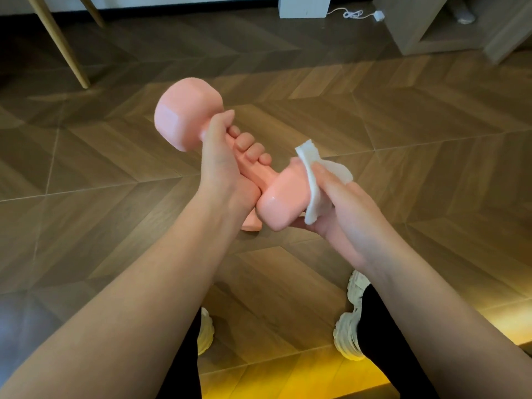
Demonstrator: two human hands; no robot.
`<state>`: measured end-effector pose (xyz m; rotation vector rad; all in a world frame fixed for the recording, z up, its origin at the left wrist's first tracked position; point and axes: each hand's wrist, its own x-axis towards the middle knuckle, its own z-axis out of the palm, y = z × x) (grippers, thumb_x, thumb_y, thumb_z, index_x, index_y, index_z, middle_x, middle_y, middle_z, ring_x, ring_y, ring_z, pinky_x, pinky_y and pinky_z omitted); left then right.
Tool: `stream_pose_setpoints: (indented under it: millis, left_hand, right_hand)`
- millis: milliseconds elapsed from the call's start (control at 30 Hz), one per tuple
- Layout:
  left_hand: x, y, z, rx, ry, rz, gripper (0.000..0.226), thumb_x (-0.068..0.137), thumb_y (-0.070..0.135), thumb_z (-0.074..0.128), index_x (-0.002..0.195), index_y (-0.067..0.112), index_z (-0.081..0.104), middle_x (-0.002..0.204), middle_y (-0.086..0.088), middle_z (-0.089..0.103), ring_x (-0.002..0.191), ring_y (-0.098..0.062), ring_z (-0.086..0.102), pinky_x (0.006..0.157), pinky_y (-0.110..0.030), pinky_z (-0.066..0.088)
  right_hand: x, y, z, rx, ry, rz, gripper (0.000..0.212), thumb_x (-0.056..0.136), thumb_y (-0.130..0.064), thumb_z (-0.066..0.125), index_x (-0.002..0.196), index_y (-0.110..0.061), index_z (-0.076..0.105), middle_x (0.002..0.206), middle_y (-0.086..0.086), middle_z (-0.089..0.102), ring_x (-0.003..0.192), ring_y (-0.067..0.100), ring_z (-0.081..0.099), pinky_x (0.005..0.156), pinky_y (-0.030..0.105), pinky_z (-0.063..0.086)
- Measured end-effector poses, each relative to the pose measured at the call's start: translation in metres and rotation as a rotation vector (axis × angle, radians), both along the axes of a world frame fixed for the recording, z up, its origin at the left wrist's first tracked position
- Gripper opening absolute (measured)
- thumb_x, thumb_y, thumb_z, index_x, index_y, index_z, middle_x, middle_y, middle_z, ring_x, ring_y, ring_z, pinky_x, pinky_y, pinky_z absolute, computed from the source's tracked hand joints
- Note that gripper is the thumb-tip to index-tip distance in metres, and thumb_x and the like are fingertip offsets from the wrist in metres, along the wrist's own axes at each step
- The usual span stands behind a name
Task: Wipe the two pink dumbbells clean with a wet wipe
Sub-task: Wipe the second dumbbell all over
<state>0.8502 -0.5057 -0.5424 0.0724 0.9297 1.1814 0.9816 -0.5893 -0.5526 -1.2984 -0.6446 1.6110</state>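
My left hand (223,162) grips the handle of a pink dumbbell (187,113), held in the air above the floor and slanting from upper left to lower right. Its near head (283,201) looks wet and glossy. My right hand (342,208) wraps round that near head and presses a white wet wipe (312,180) against its right side. A small part of a second pink dumbbell (252,224) shows on the floor below, mostly hidden behind my left wrist and the held dumbbell.
Wooden herringbone floor (403,116) all around. A light wooden furniture leg (62,44) stands at the upper left. A white block (305,7), a white cable (357,14) and a grey cabinet (431,27) are at the back. My white shoes (349,326) are below.
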Motion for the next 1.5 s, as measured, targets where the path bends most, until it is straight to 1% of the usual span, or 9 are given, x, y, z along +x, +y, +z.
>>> stream_pose_setpoints:
  millis: [100,167,367,567,833,1000,1200,1400,1500]
  left_hand:
    - [-0.002,0.0,0.001,0.007,-0.041,0.008,0.037,0.093,0.026,0.055,0.06,0.021,0.038,0.049,0.008,0.028,0.04,-0.011,0.027,0.043,-0.022,0.031]
    - [0.0,-0.003,0.0,0.017,-0.046,-0.004,0.037,0.093,0.025,0.054,0.06,0.021,0.037,0.049,0.007,0.027,0.039,-0.011,0.027,0.042,-0.021,0.031]
    - [0.009,-0.005,0.003,0.08,0.025,-0.075,0.036,0.092,0.024,0.053,0.061,0.022,0.037,0.048,0.007,0.026,0.039,-0.012,0.026,0.042,-0.022,0.031]
    - [-0.003,-0.001,0.002,0.078,-0.082,-0.014,0.037,0.092,0.023,0.055,0.057,0.02,0.04,0.049,0.007,0.028,0.041,-0.011,0.027,0.042,-0.023,0.031]
    - [0.002,-0.007,0.004,0.266,-0.087,-0.116,0.038,0.093,0.025,0.052,0.058,0.018,0.038,0.045,0.005,0.03,0.039,-0.011,0.028,0.043,-0.025,0.033]
    - [0.008,-0.005,0.002,0.146,-0.002,-0.081,0.029,0.093,0.021,0.057,0.07,0.018,0.042,0.054,0.004,0.041,0.047,-0.012,0.041,0.048,-0.025,0.039]
    - [0.001,-0.002,-0.002,0.044,0.0,-0.048,0.031,0.093,0.026,0.058,0.069,0.019,0.039,0.052,0.006,0.032,0.043,-0.01,0.03,0.044,-0.023,0.031]
    - [-0.003,-0.002,0.0,0.123,-0.098,-0.042,0.037,0.093,0.029,0.054,0.061,0.019,0.04,0.049,0.006,0.029,0.042,-0.011,0.029,0.044,-0.024,0.03]
    - [-0.001,0.0,0.002,0.067,-0.085,-0.054,0.031,0.091,0.026,0.061,0.066,0.017,0.044,0.053,0.004,0.042,0.045,-0.012,0.042,0.048,-0.024,0.041]
  right_hand:
    - [0.006,-0.004,0.001,0.155,0.033,0.177,0.04,0.091,-0.026,0.061,0.13,-0.018,0.056,0.106,-0.006,0.07,0.101,0.011,0.066,0.078,0.032,0.057]
    - [0.002,-0.005,0.001,0.219,-0.025,0.175,0.017,0.087,-0.023,0.065,0.104,-0.026,0.067,0.088,-0.012,0.069,0.086,0.006,0.064,0.069,0.022,0.051]
    - [-0.007,0.007,0.0,0.015,-0.085,-0.089,0.014,0.087,-0.029,0.065,0.074,-0.029,0.072,0.065,-0.01,0.066,0.057,0.005,0.062,0.06,0.033,0.053]
    - [0.014,-0.005,0.002,0.085,0.25,0.133,0.036,0.092,-0.024,0.06,0.128,-0.019,0.064,0.126,0.004,0.066,0.118,0.018,0.062,0.095,0.044,0.055]
    - [-0.009,0.003,0.004,-0.067,0.193,0.105,0.048,0.088,-0.047,0.06,0.127,-0.018,0.06,0.125,0.019,0.065,0.101,0.03,0.065,0.084,0.055,0.055]
    - [-0.008,0.001,-0.003,-0.025,0.048,-0.072,0.034,0.102,-0.039,0.045,0.119,-0.016,0.063,0.098,0.005,0.074,0.088,0.018,0.072,0.079,0.055,0.058]
    - [0.0,-0.007,-0.005,-0.028,0.073,-0.005,0.05,0.095,-0.038,0.052,0.14,-0.015,0.05,0.131,0.009,0.063,0.121,0.025,0.061,0.098,0.06,0.049]
    - [-0.006,-0.004,-0.001,-0.091,0.277,0.145,0.063,0.071,-0.049,0.073,0.126,-0.021,0.059,0.122,0.02,0.065,0.107,0.037,0.063,0.085,0.053,0.057]
    - [-0.01,-0.005,-0.001,-0.007,0.167,0.104,0.053,0.084,-0.046,0.065,0.131,-0.022,0.057,0.13,0.016,0.063,0.113,0.028,0.062,0.095,0.054,0.05]
